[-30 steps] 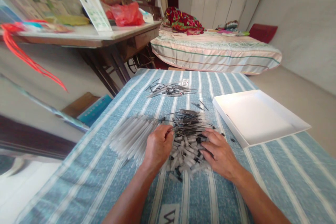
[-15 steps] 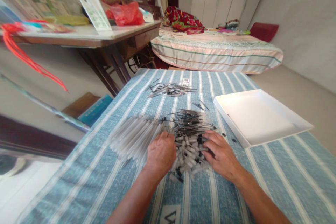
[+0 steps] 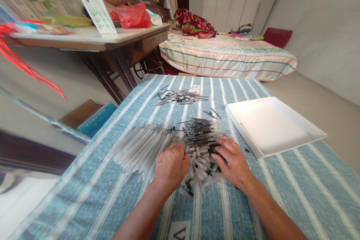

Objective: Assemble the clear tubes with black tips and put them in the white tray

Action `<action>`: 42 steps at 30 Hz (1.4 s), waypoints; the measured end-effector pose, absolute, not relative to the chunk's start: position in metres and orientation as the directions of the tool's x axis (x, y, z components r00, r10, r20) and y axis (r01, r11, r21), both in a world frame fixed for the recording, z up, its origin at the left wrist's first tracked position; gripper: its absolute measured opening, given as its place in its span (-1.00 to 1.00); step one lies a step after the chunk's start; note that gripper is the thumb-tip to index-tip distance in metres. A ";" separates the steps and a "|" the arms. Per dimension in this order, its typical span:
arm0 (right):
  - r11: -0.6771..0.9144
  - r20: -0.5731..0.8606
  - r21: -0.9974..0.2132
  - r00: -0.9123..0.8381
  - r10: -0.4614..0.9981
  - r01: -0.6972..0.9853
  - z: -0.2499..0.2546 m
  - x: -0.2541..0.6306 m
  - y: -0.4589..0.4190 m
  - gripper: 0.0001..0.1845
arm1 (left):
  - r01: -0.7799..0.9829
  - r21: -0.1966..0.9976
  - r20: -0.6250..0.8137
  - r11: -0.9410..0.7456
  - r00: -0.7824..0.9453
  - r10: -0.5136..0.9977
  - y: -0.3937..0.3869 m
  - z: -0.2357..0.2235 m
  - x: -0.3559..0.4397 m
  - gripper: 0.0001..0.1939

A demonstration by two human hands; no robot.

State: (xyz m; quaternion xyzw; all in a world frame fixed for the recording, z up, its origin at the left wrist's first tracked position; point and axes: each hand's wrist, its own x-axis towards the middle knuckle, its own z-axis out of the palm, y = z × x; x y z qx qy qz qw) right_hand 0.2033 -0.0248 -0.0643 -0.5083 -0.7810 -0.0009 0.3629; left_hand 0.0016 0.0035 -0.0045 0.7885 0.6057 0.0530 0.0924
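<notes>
My left hand (image 3: 172, 163) is closed, knuckles up, between a fan of clear, frosted pen barrels (image 3: 140, 148) and a heap of translucent pen caps (image 3: 201, 165). Whatever its fingers hold is hidden beneath the hand. My right hand (image 3: 232, 161) rests at the heap's right side, its bent fingers apart and touching the small pieces there. Beyond both hands lies a bundle of thin, dark pen refills (image 3: 200, 129). Small black parts are mixed among the caps.
A shallow white box (image 3: 277, 127) stands on the right of the striped tablecloth (image 3: 112, 202). Farther back lies another scatter of pen parts (image 3: 182, 96), with a few loose refills (image 3: 212, 114) nearer. A desk (image 3: 123, 39) is at left, a bed (image 3: 225, 54) behind.
My left hand has shifted slightly down and turned so its back faces up more. My right hand stays by the cap heap. The whole view has swung slightly.
</notes>
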 end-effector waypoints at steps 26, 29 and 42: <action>0.548 0.631 -0.301 -0.268 0.728 0.781 -0.054 0.219 -0.020 -0.80 | 0.678 0.644 0.169 -0.354 0.326 0.930 0.007 -0.006 -0.011 -0.87; 0.557 0.609 -0.270 -0.308 0.731 0.786 -0.055 0.222 -0.021 -0.79 | 0.690 0.627 0.171 -0.362 0.332 0.928 0.007 -0.005 -0.011 -0.86; 0.626 0.528 -0.270 -0.431 0.732 0.732 -0.046 0.235 -0.030 -0.78 | 0.644 0.618 -0.031 -0.452 0.594 0.804 0.005 0.008 -0.014 -0.82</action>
